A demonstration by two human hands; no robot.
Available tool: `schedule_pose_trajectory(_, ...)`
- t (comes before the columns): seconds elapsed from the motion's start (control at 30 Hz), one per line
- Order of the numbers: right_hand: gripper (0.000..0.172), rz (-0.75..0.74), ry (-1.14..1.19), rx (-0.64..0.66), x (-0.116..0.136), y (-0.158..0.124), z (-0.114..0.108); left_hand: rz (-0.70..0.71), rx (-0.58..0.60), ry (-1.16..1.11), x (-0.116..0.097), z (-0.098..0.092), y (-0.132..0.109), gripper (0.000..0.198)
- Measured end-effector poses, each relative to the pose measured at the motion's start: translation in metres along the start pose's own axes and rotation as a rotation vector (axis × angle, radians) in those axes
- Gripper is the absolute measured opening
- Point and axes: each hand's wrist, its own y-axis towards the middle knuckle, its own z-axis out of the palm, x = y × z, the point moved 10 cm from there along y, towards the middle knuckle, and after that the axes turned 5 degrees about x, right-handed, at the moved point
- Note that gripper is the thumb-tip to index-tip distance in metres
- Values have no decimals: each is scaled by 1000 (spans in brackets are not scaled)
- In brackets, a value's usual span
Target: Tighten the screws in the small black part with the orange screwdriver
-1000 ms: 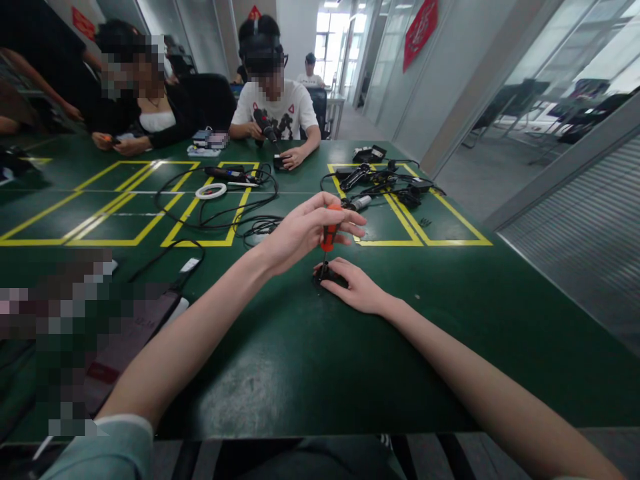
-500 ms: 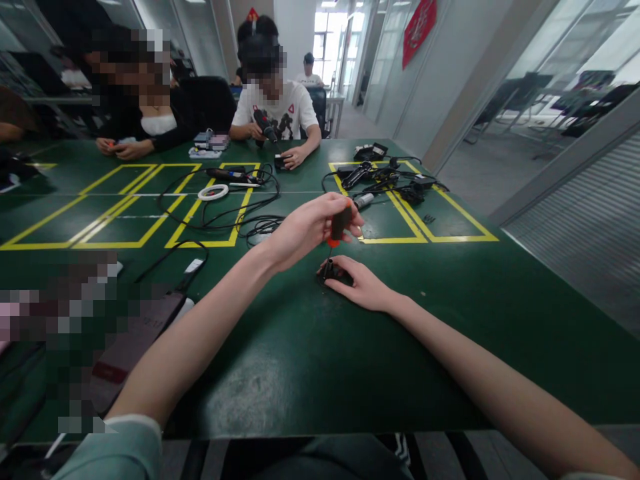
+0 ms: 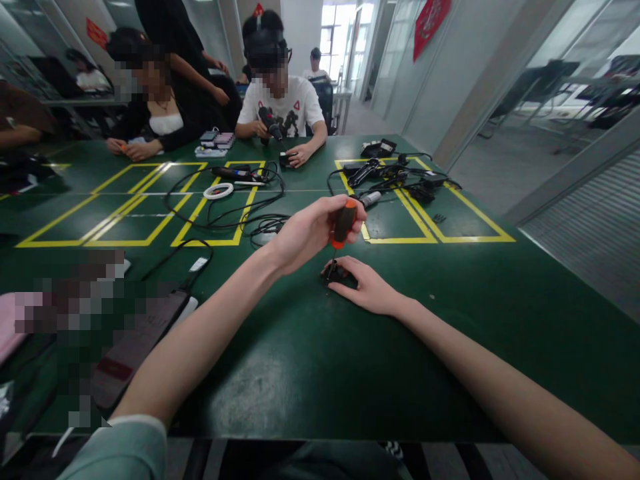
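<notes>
My left hand [image 3: 313,230] is closed around the black and orange handle of a screwdriver [image 3: 344,225], held upright with its shaft pointing down. The screwdriver's tip reaches a small black part [image 3: 332,272] on the green table, though the exact contact point is too small to make out. My right hand [image 3: 367,287] grips this part from the right, thumb on the near side and fingers on the far side. Those fingers hide much of it.
Beyond my hands lie tangled black cables [image 3: 395,175] and a white tape roll [image 3: 219,191] among yellow tape outlines. A phone [image 3: 143,333] lies left of my left forearm. Across the table [image 3: 280,400], a co-worker [image 3: 285,107] holds a power drill [image 3: 270,121].
The whole view has shifted slightly, so the table's things appear a little further right. My left hand has turned a little on the screwdriver handle. My right hand keeps its hold.
</notes>
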Motion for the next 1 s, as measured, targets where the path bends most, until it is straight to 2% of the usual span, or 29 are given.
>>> schedule_pose_trajectory(0.1,21,-1,2,-10,1,0,-1,0,12,22,2,3,-1,19)
schedule_pose_trajectory(0.27,22,-1,-16,-20,1,0,-1,53,26,17,-2,2,-1,26)
schedule_pose_trajectory(0.37,23,5,-13,-16,1,0,0,17,36,22,0,2,-2,23)
schedule_pose_trajectory(0.5,23,2,-4,-20,1,0,0,-38,10,16,3,-1,-1,35)
schedule_pose_trajectory(0.7,22,-21,-14,-22,4,0,-1,22,-6,-4,0,-2,0,23)
schedule_pose_trajectory(0.83,25,-19,-13,-21,3,-1,-1,56,-4,-10,-1,-2,0,26)
schedule_pose_trajectory(1.0,25,-14,11,-15,0,-1,0,22,-24,2,0,-4,0,24)
